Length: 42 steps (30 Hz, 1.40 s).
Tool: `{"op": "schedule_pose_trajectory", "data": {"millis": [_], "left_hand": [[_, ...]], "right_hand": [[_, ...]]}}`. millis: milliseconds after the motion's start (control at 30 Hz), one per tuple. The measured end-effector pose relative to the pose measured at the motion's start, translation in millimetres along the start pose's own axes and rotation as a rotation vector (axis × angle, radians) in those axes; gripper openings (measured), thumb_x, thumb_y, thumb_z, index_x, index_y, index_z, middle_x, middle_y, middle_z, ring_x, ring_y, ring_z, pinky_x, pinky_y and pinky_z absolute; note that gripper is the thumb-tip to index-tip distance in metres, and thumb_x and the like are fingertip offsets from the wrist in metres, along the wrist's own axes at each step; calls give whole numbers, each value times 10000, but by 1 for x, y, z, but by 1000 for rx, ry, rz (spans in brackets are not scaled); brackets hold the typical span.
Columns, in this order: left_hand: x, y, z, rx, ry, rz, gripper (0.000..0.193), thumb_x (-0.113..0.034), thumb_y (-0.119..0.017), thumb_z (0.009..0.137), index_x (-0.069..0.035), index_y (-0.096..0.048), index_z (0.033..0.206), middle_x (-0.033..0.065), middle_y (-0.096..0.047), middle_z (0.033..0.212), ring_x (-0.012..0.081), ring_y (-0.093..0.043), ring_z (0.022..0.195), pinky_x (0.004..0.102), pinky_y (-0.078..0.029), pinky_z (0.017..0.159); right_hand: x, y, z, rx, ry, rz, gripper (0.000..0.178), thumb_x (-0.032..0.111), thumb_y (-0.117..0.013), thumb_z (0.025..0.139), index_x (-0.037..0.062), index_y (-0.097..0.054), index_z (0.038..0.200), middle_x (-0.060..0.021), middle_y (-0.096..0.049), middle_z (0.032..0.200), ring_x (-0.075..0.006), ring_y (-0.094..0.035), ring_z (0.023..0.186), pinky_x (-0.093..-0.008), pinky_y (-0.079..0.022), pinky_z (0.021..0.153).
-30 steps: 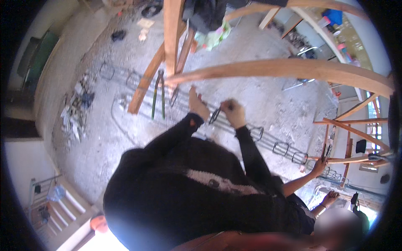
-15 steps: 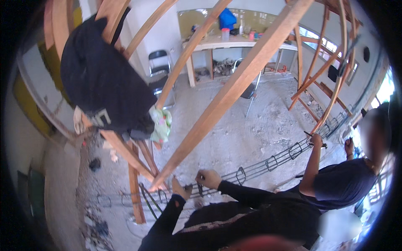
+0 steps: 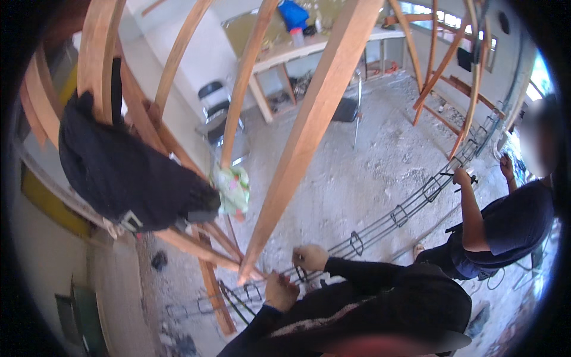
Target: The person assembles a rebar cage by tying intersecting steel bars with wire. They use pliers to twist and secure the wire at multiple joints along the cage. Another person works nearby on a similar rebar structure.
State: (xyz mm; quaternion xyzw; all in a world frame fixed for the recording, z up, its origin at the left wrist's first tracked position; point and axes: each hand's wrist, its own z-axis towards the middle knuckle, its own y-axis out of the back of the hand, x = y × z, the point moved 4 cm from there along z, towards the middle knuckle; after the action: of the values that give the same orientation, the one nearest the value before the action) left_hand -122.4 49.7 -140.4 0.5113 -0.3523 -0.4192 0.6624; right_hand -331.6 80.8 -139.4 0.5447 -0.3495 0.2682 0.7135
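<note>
Left hand: here on my feed, the left hand [image 3: 282, 291] is half curled, its back toward me, low at the near side of the steel bar cage [image 3: 397, 215]; I can't tell whether its fingers close on anything.
Right hand: a little farther out, the right hand [image 3: 311, 257] has its fingers bent in, right above a dark stirrup [image 3: 301, 275]; whether it grips that or a small tool, I can't make out.
Bar cage: I follow it from lower left, behind and beside both hands, then away to the upper right, square stirrups spaced along its thin bars.
Long-handled cutter: just left of the left hand, I see the cutter [image 3: 237, 303] slanting across the cage, green handles toward the wearer.
Wooden beam: the beam [image 3: 309, 134] slopes down, its lower end near the cage, left of both hands.
Co-worker: well off to the right, a co-worker's hand [image 3: 461, 177] is wrapped around a dark tool [image 3: 473, 179] at the cage's far stretch.
Dark cloth: over on my left, the cloth [image 3: 131, 169] drapes across the timbers.
</note>
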Motion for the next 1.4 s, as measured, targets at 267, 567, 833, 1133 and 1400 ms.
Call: {"op": "schedule_pose_trajectory", "data": {"millis": [267,567,833,1133,1400], "left_hand": [[-46,67,13,-267,496,-704,245,-312,-712,985,-70,-752,987,159,-731,969,388,-679,1031,493,-515,922],[-59,98,-13,-728,451,-828,59,-16,-614,948,-40,-643,902,133,-727,1109,260,-670,1022,396,-512,942],[-85,67,-40,-587,1197,-2101,227,-176,-399,1055,-62,-490,881,70,-532,868,214,-574,886,373,-543,795],[-6,131,-43,237,491,-428,794,-116,-865,723,-128,-590,1467,181,-485,1540,416,-447,1433,505,-362,1222],[-9,74,6,-157,125,-568,500,-176,-826,782,-83,-708,1259,115,-688,1316,359,-592,1297,511,-451,1096]], "right_hand": [[-11,-9,3,28,-27,11,213,285,-752,909,97,-731,1007,-174,-749,860,-381,-741,789,-481,-580,713],[8,2,8,36,-80,28,227,275,-772,896,59,-725,946,-205,-740,864,-413,-735,845,-497,-569,753],[-1,0,8,86,-58,91,200,247,-764,904,54,-718,929,-180,-739,833,-391,-724,790,-481,-557,727],[-5,2,16,210,-49,249,199,230,-739,917,38,-702,949,-184,-742,863,-375,-729,830,-477,-555,765],[-3,4,14,124,20,143,199,224,-755,943,33,-699,945,-123,-740,800,-252,-709,723,-398,-546,690]]}}
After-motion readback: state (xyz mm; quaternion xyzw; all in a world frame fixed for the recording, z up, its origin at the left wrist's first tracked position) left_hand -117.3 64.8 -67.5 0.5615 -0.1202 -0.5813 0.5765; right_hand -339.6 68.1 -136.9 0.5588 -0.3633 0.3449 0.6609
